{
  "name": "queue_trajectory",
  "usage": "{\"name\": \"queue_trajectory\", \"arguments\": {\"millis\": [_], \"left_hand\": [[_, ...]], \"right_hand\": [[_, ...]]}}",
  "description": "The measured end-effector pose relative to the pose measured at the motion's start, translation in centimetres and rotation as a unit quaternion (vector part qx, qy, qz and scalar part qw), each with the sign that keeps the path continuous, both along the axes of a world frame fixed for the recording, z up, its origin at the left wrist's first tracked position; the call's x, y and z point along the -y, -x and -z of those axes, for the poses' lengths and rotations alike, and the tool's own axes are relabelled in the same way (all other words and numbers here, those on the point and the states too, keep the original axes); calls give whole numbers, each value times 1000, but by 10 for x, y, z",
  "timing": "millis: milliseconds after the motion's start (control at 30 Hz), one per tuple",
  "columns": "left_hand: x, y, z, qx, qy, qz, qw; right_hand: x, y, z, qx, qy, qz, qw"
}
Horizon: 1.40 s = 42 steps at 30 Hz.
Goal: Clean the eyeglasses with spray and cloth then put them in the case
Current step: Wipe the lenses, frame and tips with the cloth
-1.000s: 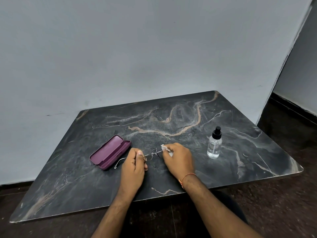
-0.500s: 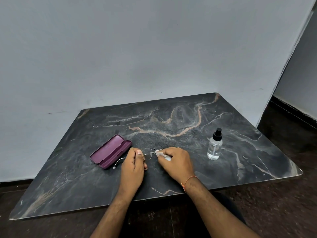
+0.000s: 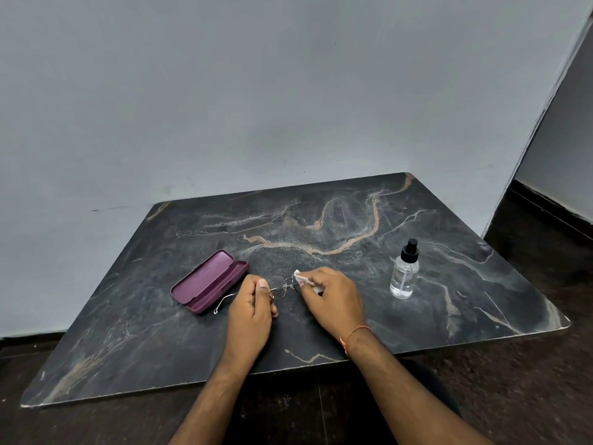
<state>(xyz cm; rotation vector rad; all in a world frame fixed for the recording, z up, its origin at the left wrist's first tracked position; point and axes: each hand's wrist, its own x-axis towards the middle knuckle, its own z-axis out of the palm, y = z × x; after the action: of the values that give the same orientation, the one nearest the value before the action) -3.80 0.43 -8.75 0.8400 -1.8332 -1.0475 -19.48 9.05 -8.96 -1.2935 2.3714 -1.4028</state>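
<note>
Thin wire-rimmed eyeglasses (image 3: 279, 290) sit low over the table's middle, pinched at their left side by my left hand (image 3: 253, 308). One temple arm (image 3: 224, 301) sticks out to the left, toward the case. My right hand (image 3: 333, 300) holds a small white cloth (image 3: 301, 278) folded against the right lens, which it hides. A purple eyeglass case (image 3: 208, 281) lies open just left of my hands, with nothing in it. A clear spray bottle (image 3: 405, 274) with a black cap stands upright to the right, untouched.
The dark marble table (image 3: 353, 226) stands against a grey wall (image 3: 256, 107); its front edge runs just below my wrists. A dark floor shows at the right and in front.
My right hand has shifted the cloth slightly along the right lens. My left hand keeps its grip on the frame. Case and bottle have not moved.
</note>
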Motion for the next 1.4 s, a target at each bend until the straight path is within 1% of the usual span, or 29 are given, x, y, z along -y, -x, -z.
{"name": "queue_trajectory", "arguments": {"millis": [100,233,333,500,633,733,800,900,1000,1100,1233,1400], "left_hand": [[0,0,0,0,-1,1,1000],[0,1,1,-4,-3,3,1000],[1,1,1,-2,-5,5,1000],[2,1,1,-2,-5,3,1000],[1,1,2,1,-4,4,1000],[1,1,2,3,-2,5,1000],[1,1,2,5,1,6,1000],[2,2,3,6,2,2,1000],[0,2,4,14,19,4,1000],[-3,2,4,27,53,2,998],[-4,2,7,67,76,-5,995],[-2,3,11,73,79,12,994]], "right_hand": [[-4,-3,0,16,13,-24,1000],[-1,0,0,49,9,20,999],[3,1,1,20,-5,34,999],[-1,-1,1,21,18,-9,1000],[1,0,2,25,7,28,999],[5,1,2,-8,-11,53,999],[6,0,1,-31,-10,45,998],[0,-3,0,-19,20,4,1000],[-5,-8,-4,-24,73,-27,997],[-11,-15,-9,-72,120,-37,989],[-14,-22,-11,-143,133,-51,979],[-16,-24,-11,-159,170,-101,967]]}}
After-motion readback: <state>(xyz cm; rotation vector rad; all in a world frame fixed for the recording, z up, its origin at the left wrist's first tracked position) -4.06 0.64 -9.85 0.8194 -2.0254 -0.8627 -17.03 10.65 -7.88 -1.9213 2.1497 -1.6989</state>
